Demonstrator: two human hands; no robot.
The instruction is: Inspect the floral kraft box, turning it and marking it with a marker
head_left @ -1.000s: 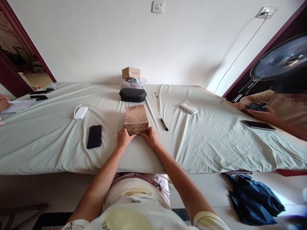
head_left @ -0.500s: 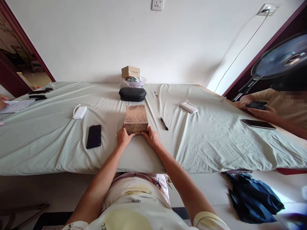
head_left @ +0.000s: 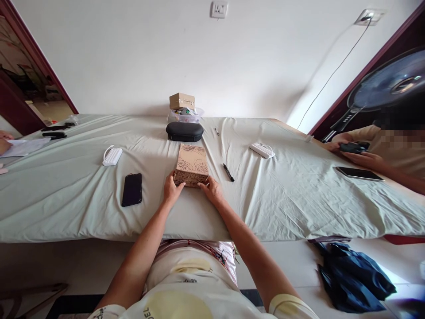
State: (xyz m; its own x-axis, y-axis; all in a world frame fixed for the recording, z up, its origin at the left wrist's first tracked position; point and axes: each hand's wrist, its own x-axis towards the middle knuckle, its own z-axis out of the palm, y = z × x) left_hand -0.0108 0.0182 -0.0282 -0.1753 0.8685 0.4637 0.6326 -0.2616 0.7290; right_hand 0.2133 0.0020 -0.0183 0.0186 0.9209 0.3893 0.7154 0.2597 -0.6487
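Note:
A brown cardboard box (head_left: 191,160) with black scribbled lines rests on the cloth-covered table in front of me. My left hand (head_left: 173,188) grips its near left corner, thumb along the front face. At the near right corner my right hand (head_left: 212,189) holds it the same way. The fingers on the box's far sides are partly hidden. Right of the box lies a black marker pen (head_left: 228,172). A dark smartphone (head_left: 132,189) is left of my left hand. Just behind the box sits a black zip case (head_left: 184,131).
White power banks lie to the left (head_left: 112,156) and right (head_left: 262,150). Behind the case, a plastic tub (head_left: 186,117) carries a small carton (head_left: 182,101). A tablet (head_left: 360,173) lies near a person (head_left: 365,150) at right. Another person's hand (head_left: 5,144) is at far left.
The box has turned slightly on the table, its far end swinging to the right. Both hands stay on its near corners. The whole view has shifted a little.

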